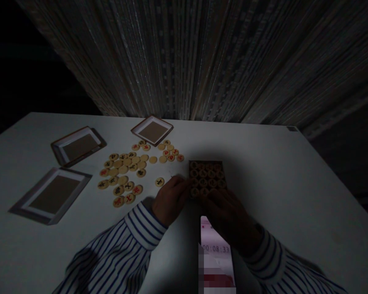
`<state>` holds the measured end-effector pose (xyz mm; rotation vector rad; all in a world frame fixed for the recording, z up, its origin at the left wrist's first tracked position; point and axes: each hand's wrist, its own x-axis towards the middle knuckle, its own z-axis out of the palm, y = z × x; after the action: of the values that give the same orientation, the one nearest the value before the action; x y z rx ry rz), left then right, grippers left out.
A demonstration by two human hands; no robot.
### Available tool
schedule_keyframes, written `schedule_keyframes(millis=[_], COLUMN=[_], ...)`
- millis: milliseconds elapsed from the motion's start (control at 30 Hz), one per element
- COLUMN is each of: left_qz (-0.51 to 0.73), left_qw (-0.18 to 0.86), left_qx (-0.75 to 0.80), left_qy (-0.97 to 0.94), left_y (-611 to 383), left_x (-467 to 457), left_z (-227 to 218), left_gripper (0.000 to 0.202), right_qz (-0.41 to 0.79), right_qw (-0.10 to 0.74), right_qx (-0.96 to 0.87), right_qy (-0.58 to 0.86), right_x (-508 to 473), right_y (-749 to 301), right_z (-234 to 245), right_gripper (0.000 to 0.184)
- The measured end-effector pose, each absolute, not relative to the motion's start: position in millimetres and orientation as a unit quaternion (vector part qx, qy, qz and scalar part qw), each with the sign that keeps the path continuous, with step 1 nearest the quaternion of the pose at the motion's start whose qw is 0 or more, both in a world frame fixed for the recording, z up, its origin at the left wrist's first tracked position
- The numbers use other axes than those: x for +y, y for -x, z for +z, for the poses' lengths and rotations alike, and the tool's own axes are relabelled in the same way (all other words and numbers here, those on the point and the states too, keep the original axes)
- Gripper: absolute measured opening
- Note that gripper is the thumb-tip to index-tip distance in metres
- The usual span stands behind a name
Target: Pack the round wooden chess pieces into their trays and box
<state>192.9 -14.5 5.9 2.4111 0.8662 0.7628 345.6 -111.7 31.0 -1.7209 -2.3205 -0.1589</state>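
Note:
A small dark square box sits on the table, with round xiangqi pieces lying in rows inside it. At the box's left side my left hand is closed, its fingertips against the edge. My right hand curls over the near edge and covers part of the front row. Deep shadow hides whether a piece is between its fingers. A single xiangqi piece with a black character lies just left of my left hand. Farther left is a loose spread of pieces, some showing red or black characters, others blank side up.
Three shallow trays or lids stand on the white table: one at the left front, one behind it, one at the back. A lit phone showing a timer lies below the box. A striped curtain hangs behind.

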Motion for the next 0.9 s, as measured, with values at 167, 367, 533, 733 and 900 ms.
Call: schedule_keyframes(millis=[167,367,533,733,900], left_qz=[0.275,0.27,0.263,0.262,0.253], left_qw=[0.227,0.227,0.238,0.234,0.225], left_qx=[0.32,0.287,0.269,0.271,0.274], left_qy=[-0.878,-0.891,-0.895,-0.896,-0.9], left_y=[-191.9,-187.3,-184.9,-185.6,-186.0], left_x=[-15.3,-14.7,-14.1,-16.5,-16.6], left_z=[6.7,8.7,10.4,8.5,7.9], left_gripper=[0.026,0.023,0.022,0.021,0.022], right_qz=[-0.054,-0.09,-0.097,-0.094,-0.089], right_qw=[0.144,0.187,0.203,0.196,0.193], right_qx=[-0.789,-0.767,-0.746,-0.735,-0.732], right_qy=[0.594,0.607,0.627,0.642,0.647], right_x=[-112.6,-113.8,-114.3,-113.7,-113.1], right_y=[-346.7,-354.8,-359.2,-358.1,-358.3], right_z=[30.9,26.2,23.1,24.8,23.0], right_gripper=[0.016,0.017,0.017,0.02,0.022])
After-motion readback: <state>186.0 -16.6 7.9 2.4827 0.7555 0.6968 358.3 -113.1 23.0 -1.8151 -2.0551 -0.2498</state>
